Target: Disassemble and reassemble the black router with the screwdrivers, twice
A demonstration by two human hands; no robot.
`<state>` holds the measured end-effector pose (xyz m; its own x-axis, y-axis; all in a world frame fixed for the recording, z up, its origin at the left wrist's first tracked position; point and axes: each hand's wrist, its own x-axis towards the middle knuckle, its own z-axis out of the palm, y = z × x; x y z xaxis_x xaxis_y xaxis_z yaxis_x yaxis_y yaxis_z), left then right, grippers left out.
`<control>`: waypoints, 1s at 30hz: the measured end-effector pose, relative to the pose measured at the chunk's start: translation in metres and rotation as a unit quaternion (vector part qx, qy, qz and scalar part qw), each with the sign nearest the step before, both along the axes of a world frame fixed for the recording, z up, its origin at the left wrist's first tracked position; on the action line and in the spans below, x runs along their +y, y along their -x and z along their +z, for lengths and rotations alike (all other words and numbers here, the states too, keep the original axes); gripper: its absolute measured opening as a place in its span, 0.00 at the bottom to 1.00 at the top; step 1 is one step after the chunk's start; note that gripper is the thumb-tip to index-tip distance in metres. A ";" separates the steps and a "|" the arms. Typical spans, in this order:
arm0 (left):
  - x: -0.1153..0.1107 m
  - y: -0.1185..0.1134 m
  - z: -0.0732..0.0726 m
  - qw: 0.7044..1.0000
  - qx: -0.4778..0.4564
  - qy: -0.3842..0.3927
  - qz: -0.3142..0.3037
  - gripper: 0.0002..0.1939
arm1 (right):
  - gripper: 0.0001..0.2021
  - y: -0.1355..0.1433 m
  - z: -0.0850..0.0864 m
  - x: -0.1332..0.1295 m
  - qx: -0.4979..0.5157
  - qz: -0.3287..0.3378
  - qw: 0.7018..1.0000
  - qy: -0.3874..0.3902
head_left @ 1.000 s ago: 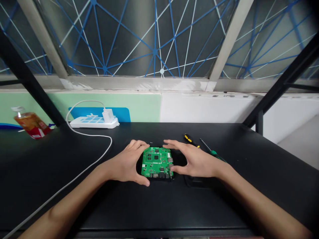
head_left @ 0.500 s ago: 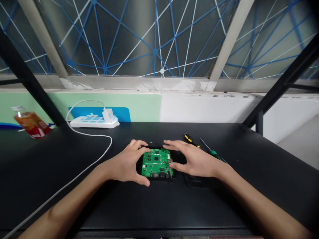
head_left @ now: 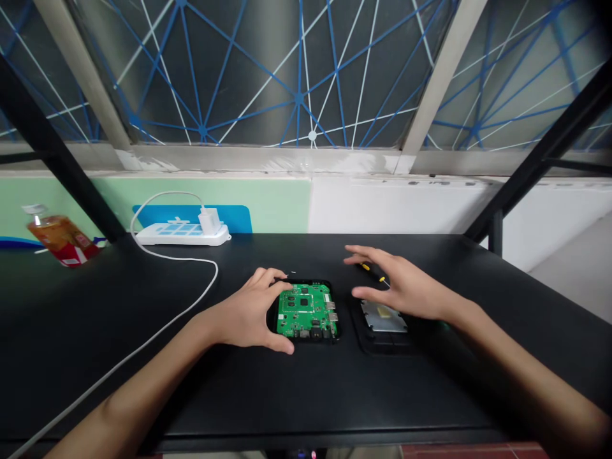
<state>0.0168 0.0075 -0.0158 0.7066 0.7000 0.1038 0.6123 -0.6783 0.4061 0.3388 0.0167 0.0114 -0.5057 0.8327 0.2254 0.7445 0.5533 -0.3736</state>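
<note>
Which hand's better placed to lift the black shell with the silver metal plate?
Probably right. The right hand is open by that black shell, nothing visible in its grasp; the left hand is farther off, at the green square circuit board.

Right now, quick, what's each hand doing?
Left hand: open, at the left edge of the green circuit board.
Right hand: open, empty, near the black casing cover.

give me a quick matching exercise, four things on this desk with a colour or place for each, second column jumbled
1. circuit board
2. power strip
3. bottle
4. metal plate

A. white-capped, at far left
B. silver, partly hidden by the right hand
C. green, beside the left hand
D. near the wall, with a white plug in it

Pairs: 1-C, 2-D, 3-A, 4-B
</note>
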 end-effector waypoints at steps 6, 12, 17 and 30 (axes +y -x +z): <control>-0.001 0.001 0.000 1.000 -0.002 -0.005 -0.008 0.43 | 0.46 -0.032 -0.008 -0.017 -0.083 0.028 0.994 0.063; -0.001 0.001 -0.001 1.000 0.002 -0.003 -0.002 0.43 | 0.48 -0.046 -0.014 -0.028 -0.111 0.013 0.992 0.054; -0.003 0.001 0.000 1.000 0.006 -0.002 0.000 0.44 | 0.57 -0.056 -0.018 -0.035 -0.136 0.016 0.989 0.059; -0.006 -0.002 0.012 0.997 0.070 0.000 0.010 0.47 | 0.58 -0.041 -0.011 -0.048 -0.098 -0.005 0.993 0.070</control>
